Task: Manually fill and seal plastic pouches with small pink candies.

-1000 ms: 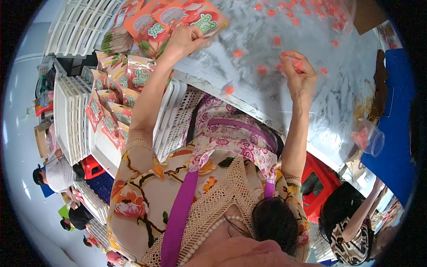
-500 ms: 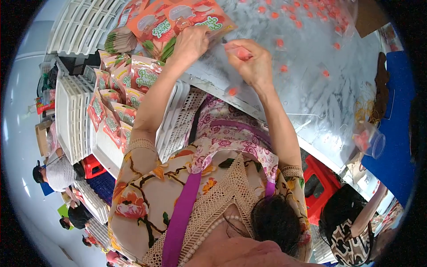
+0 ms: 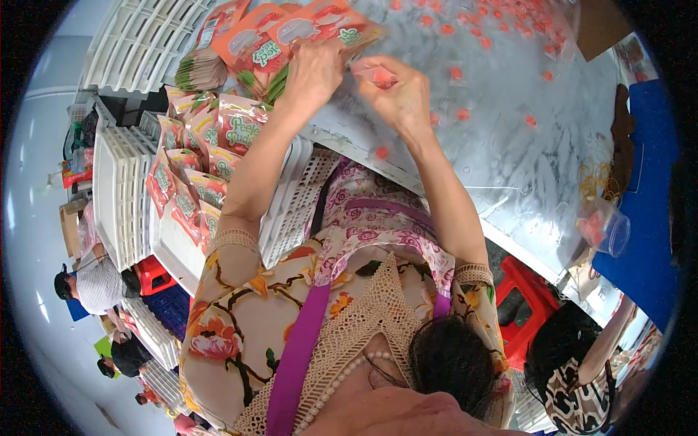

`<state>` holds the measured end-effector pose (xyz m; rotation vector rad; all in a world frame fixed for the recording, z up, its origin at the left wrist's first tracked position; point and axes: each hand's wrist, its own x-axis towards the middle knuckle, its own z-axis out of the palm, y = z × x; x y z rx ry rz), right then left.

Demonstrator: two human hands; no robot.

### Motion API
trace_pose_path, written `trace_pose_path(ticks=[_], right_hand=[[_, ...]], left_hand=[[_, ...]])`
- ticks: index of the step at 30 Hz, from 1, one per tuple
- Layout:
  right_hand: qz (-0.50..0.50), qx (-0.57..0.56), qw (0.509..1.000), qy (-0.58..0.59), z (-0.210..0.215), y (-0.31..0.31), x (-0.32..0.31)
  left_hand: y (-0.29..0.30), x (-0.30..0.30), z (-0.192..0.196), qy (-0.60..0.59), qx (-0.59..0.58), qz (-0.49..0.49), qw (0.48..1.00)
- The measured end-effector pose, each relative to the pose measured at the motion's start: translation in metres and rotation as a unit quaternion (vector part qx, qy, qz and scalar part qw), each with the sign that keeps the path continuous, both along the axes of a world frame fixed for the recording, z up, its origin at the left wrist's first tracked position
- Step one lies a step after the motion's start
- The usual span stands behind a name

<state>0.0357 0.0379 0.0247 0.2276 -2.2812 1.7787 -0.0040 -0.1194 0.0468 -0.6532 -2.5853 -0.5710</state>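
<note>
My left hand (image 3: 314, 76) is closed on the near edge of an orange-pink printed pouch (image 3: 316, 27), which lies over other pouches of the same kind on the table. The pouch's right end is blurred, and I cannot see whether its mouth is open. Just to the right, my right hand (image 3: 398, 98) pinches small clear wrapped red candies (image 3: 379, 77). How many it holds is hidden by the fingers. A small gap separates the two hands. Single wrapped red candies lie around my right hand, one candy (image 3: 382, 152) near the table's front edge.
Many red candies (image 3: 523, 22) are heaped at the far side of the grey marbled table (image 3: 502, 160). Filled pouches (image 3: 243, 120) stand in a white crate at my left, beside stacked crates (image 3: 120, 196). A clear plastic tub (image 3: 616, 231) lies at right; a red stool (image 3: 518, 309) is below.
My right hand has moved slightly left, closer to the pouch, with the candies in its fingers. My left hand stays on the pouch, which has shifted a little.
</note>
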Motion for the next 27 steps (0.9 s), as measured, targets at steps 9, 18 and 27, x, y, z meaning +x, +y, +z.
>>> trace_pose_path(ticks=[9, 18, 27], right_hand=[[-0.051, -0.008, 0.996, -0.067, -0.009, 0.001, -0.008], [0.043, 0.109, 0.983, -0.143, -0.009, 0.015, -0.022], [0.141, 0.133, 0.951, -0.242, -0.006, 0.033, -0.024]], left_hand=[[0.008, -0.001, -0.007, -0.092, 0.072, 0.052, 0.992], [0.025, 0.017, -0.009, -0.046, 0.115, -0.002, 0.992], [0.052, 0.024, -0.011, 0.017, 0.180, -0.026, 0.983]])
